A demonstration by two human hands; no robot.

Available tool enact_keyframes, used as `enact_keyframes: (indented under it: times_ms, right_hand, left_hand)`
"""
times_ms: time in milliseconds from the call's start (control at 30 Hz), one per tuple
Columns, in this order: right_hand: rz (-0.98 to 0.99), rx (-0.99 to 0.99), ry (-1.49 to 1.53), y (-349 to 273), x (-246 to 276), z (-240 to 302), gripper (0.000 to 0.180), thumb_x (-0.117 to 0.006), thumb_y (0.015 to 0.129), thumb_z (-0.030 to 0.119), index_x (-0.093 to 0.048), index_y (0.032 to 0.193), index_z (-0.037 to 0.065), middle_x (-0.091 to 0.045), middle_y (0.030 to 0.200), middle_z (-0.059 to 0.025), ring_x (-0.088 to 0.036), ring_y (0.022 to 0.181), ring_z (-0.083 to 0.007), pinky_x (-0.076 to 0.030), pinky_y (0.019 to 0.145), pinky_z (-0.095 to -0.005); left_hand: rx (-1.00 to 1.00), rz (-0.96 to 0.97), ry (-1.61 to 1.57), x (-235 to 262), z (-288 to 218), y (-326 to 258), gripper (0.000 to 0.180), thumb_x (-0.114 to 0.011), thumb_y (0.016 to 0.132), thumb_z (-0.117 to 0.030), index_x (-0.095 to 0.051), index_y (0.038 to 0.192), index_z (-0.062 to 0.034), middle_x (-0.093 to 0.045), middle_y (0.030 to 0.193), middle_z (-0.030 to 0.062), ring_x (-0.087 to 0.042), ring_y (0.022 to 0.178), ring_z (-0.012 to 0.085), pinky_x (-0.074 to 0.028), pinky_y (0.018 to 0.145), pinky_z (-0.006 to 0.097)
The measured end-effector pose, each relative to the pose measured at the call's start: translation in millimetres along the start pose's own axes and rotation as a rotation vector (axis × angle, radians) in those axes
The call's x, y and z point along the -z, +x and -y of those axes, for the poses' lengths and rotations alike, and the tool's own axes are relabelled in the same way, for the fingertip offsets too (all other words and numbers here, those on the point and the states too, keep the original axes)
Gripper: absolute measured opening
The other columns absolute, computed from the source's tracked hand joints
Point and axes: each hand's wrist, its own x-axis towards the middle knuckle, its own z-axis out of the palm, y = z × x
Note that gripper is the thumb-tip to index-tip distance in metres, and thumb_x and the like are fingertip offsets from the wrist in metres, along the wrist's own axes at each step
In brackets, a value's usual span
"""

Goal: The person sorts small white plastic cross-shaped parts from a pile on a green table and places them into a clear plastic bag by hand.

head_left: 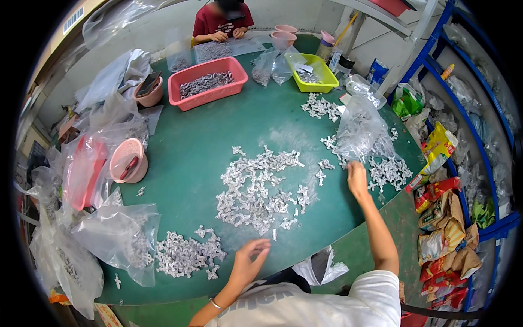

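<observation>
Many small grey-white metal castings (pixel 256 188) lie loosely spread over the middle of the green table (pixel 185 147). My left hand (pixel 251 260) hovers by their near edge, fingers loosely bent and apart, with nothing visible in it. To the right, my right hand (pixel 357 177) reaches to the edge of a second group of castings (pixel 389 171), below a clear plastic bag (pixel 362 128) of similar pieces. Its fingers are drawn together; whatever they hold is hidden. A denser heap of castings (pixel 182 255) lies left of my left hand.
A red-pink tray (pixel 239 84) of grey parts and a yellow-green basket (pixel 332 87) stand farther back. Pink tubs (pixel 139 169) and plastic bags (pixel 117 234) line the left side. Across the table sits another person (pixel 223 24) handling small parts. Blue shelving (pixel 463 103) rises at right.
</observation>
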Motion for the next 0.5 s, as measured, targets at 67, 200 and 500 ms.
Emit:
enact_keyframes:
  times_ms: [67, 200, 500]
  right_hand:
    - [-0.089, 0.096, -0.018, -5.6, -11.1, -9.6, 0.009, -0.05, 0.08, 0.001, -0.055, 0.084, -0.005, -0.056, 0.092, -0.0247, -0.052, 0.09, -0.0413, -0.041, 0.077, -0.0444]
    - [-0.259, 0.128, -0.016, 3.3, -30.0, -10.3, 0.013, -0.051, 0.079, 0.001, -0.053, 0.09, -0.006, -0.053, 0.096, -0.0265, -0.05, 0.087, -0.0439, -0.041, 0.076, -0.0453]
    - [-0.115, -0.082, 0.23, 12.9, -43.6, 7.0, 0.021, -0.049, 0.082, 0.0, -0.055, 0.1, -0.006, -0.057, 0.099, -0.0257, -0.053, 0.094, -0.0417, -0.042, 0.081, -0.042]
  left_hand:
    - [-0.004, 0.012, -0.001, -2.0, -1.0, 1.2, 0.025, -0.054, 0.084, 0.0, -0.055, 0.109, 0.0031, -0.059, 0.102, 0.0106, -0.057, 0.095, 0.0152, -0.045, 0.082, 0.026]
    - [-0.015, 0.024, -0.003, -3.7, 1.2, 3.3, 0.026, -0.055, 0.084, 0.0, -0.054, 0.11, 0.0033, -0.06, 0.1, 0.0105, -0.058, 0.094, 0.0151, -0.045, 0.082, 0.026]
    - [0.013, 0.02, -0.021, -3.1, 1.8, 4.9, 0.026, -0.055, 0.084, -0.001, -0.054, 0.11, 0.0034, -0.06, 0.1, 0.0103, -0.057, 0.094, 0.0147, -0.045, 0.081, 0.026]
